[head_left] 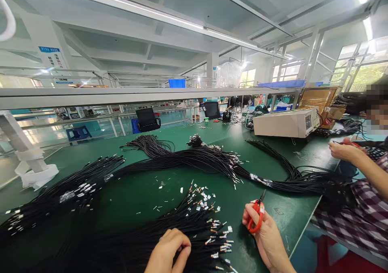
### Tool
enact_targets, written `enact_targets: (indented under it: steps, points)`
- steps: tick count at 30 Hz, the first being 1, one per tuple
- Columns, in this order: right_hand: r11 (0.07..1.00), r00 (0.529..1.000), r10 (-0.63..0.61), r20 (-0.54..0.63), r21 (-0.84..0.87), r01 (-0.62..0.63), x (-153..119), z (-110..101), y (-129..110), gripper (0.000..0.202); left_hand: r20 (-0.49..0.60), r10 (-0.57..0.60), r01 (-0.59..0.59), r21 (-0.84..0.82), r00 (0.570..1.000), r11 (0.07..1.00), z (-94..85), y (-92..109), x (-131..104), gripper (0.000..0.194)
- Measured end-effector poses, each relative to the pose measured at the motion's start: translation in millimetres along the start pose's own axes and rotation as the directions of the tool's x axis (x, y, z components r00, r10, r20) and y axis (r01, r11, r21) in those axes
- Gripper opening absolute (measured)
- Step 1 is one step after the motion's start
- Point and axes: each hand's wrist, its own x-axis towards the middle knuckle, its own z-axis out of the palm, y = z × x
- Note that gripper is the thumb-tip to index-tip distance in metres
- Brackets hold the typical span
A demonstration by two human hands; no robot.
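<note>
Cable bundle (pixel 169 228) lies near on green table (pixel 145 196), tagged ends fanned right. Left hand (pixel 168 250) pinches wires; right hand (pixel 263 232) grips red scissors (pixel 256 218), blades closed. Trimming step; next cut needs one end isolated.

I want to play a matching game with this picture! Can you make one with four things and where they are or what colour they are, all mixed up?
Things:
1. scissors
2. left hand
3. beige machine
4. office chair

Places or colours:
A. far side of the green table, towards the right
B. red handles, in the right hand
C. black, behind the table
D. resting on the bundle of black wires

Pairs: 1-B, 2-D, 3-A, 4-C
</note>
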Motion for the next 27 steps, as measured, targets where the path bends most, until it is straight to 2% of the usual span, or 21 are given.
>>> enact_targets:
  steps: [2, 7, 16, 20, 27]
  points:
    - [1.000, 1.000, 0.003, -0.013, -0.001, -0.003, 1, 0, 1, 0.040, 0.020, -0.009, 0.009, 0.005, 1.000, 1.000, 0.2, 1, 2, 0.031]
    - [1.000, 1.000, 0.008, -0.004, -0.001, -0.008, 1, 1, 2, 0.042, -0.036, -0.049, 0.051, 0.051, 0.998, 0.997, 1.9, -9, -4, 0.022]
    - [0.998, 0.999, 0.019, 0.048, -0.061, -0.016, -2, 0, 2, 0.043, -0.117, 0.026, -0.018, 0.074, 0.993, 0.997, 26.8, -25, -17, 0.016]
    - [0.994, 0.999, 0.024, 0.042, -0.105, -0.019, -4, 1, 1, 0.042, -0.138, 0.049, -0.039, 0.071, 0.989, 0.997, 31.2, -28, -20, 0.015]
    - [0.988, 0.998, 0.016, 0.068, -0.152, -0.006, -3, -2, 2, 0.039, -0.043, -0.026, 0.028, 0.053, 0.999, 0.998, 21.5, -13, -19, 0.016]
